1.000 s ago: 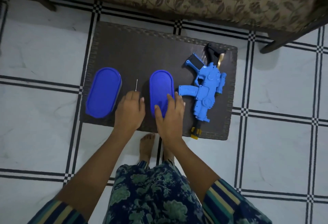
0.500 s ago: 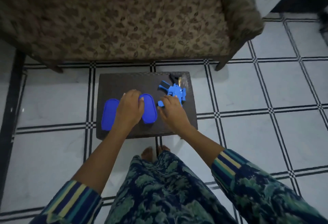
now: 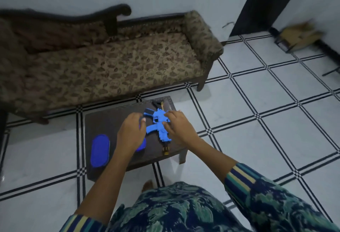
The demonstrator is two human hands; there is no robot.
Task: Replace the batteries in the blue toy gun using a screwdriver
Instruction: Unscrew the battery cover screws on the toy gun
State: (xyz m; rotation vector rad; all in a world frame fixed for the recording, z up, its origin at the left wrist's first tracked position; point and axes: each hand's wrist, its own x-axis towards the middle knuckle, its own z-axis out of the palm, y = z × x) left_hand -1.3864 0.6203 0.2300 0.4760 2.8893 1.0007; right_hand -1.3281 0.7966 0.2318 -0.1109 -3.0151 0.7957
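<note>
**Q:** Head view. Is any writing legible?
**A:** Marks on the blue toy gun (image 3: 160,125) are too blurred to be read.

**Q:** Surface and room?
**A:** A low dark table (image 3: 103,121) is seen on a white floor (image 3: 239,112) ruled with black lines. A floral sofa (image 3: 110,66) is noted at 12 o'clock of the table, and a cardboard box (image 3: 299,35) at 2 o'clock. A blue oval box (image 3: 99,150) lies at the table's 9 o'clock end. A second blue oval (image 3: 141,145) is largely covered by the left hand (image 3: 131,132).

**Q:** Hands?
**A:** The gun lies flat on the table's 3 o'clock half, muzzle toward 6 o'clock. Its body is pinched between thumb and fingers of the right hand (image 3: 179,128). The left hand's fingers are curled, just beside the gun; whether anything is held cannot be told.
</note>
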